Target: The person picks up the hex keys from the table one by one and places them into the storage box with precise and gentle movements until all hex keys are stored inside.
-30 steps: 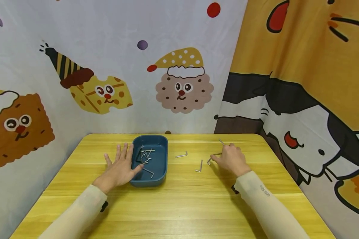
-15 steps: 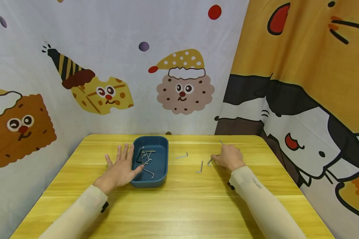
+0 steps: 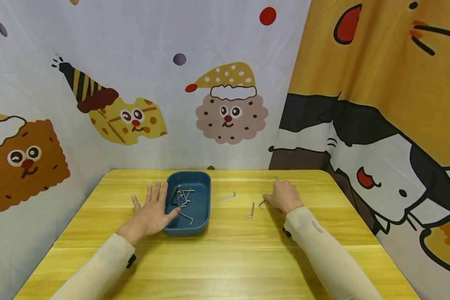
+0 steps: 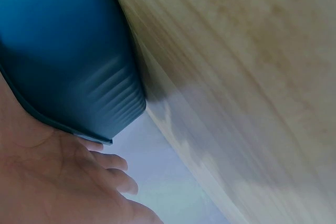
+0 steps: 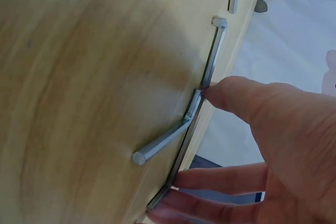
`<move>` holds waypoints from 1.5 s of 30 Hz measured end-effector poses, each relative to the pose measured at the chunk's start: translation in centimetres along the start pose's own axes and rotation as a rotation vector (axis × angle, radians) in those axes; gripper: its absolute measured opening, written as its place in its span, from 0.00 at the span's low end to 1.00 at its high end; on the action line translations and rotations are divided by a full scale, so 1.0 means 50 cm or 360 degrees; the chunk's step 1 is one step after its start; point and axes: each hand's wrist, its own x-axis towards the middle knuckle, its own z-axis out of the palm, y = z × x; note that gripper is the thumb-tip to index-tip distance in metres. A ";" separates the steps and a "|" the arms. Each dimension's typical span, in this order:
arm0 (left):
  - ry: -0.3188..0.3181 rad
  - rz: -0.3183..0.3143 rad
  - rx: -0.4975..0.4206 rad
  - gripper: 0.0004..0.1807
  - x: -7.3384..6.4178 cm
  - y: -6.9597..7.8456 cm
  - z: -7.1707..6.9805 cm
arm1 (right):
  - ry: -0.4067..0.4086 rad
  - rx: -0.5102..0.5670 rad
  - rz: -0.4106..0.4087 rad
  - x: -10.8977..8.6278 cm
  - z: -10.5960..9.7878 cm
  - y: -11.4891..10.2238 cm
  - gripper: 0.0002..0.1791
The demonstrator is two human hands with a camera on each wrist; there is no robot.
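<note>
A table [image 3: 225, 266] in yellow wood grain, streaked from left to right and rounded at the far corners. Left of the middle and close to the far edge, a blue bin [image 3: 187, 232] — upright, with its longer sides running away from the viewer. Near its right side, a hex key [image 3: 227, 197] lying almost crosswise, short end turned away. Farther right and closer to the front, a second hex key [image 3: 252, 210], long arm directed away, short end to the left. Just beside, a third hex key [image 3: 261, 203], partly covered — and beyond it, the tip of another hex key [image 3: 276, 178].
</note>
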 end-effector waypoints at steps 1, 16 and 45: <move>-0.0002 0.0000 -0.0003 0.61 0.000 0.000 0.000 | -0.0002 0.0013 -0.0005 0.000 0.000 0.001 0.34; -0.0007 -0.0001 -0.0002 0.61 0.001 0.002 0.001 | -0.0007 0.0113 -0.0100 0.005 0.010 0.022 0.30; -0.0002 -0.0006 0.0005 0.61 0.001 -0.001 0.003 | 0.0570 -0.0087 -0.0764 -0.040 0.003 -0.033 0.38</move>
